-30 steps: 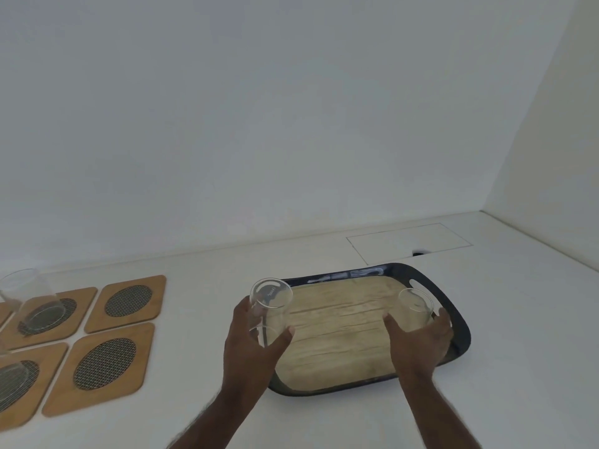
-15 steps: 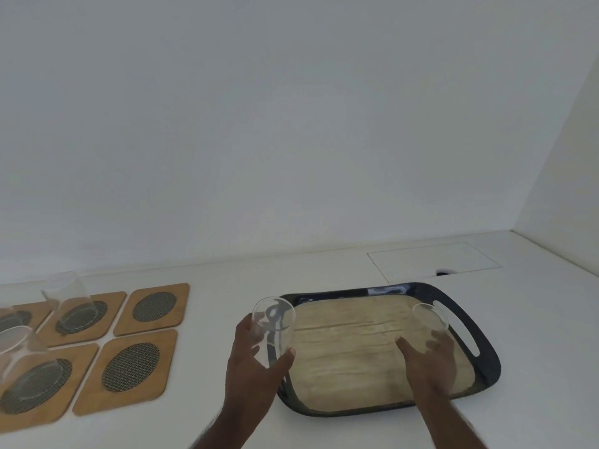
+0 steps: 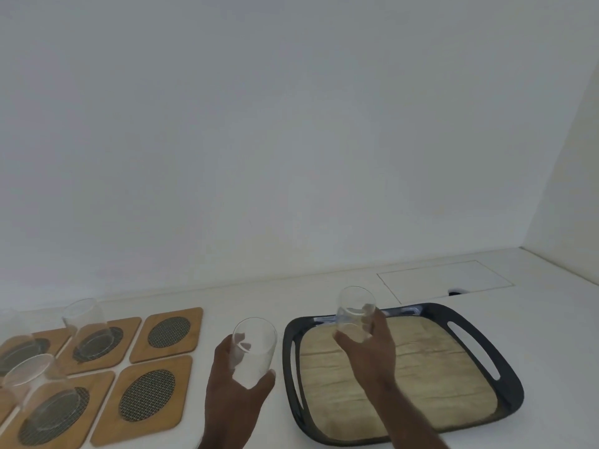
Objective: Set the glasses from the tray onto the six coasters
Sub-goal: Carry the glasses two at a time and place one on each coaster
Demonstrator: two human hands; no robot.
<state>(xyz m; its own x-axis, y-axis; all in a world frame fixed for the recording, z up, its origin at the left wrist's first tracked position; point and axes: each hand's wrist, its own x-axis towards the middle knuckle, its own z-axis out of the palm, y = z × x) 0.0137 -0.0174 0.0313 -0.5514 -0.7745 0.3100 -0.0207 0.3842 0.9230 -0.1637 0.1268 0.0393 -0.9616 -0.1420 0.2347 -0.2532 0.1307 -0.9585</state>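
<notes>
From the head camera, the person's left hand (image 3: 238, 388) is gripping a clear glass (image 3: 254, 350), fingers and thumb curled round its lower half, holding it over the white counter (image 3: 324, 293) between the coasters and the tray. The right hand (image 3: 369, 345) is clamping a second clear glass (image 3: 355, 311) the same way, holding it above the far left corner of the dark tray (image 3: 505, 384), whose tan wood-look floor is lying bare.

To the left, wooden coasters with dark mesh ovals are sitting in two rows. The far right coaster (image 3: 167, 332) and the near right coaster (image 3: 147, 395) are standing bare. A glass (image 3: 89, 328) is standing on the far middle coaster, another glass (image 3: 39, 393) on the near middle one, and a third, cut by the picture's edge, is sitting further left. A thin rectangular panel outline (image 3: 444, 280) is showing in the counter beyond the tray.
</notes>
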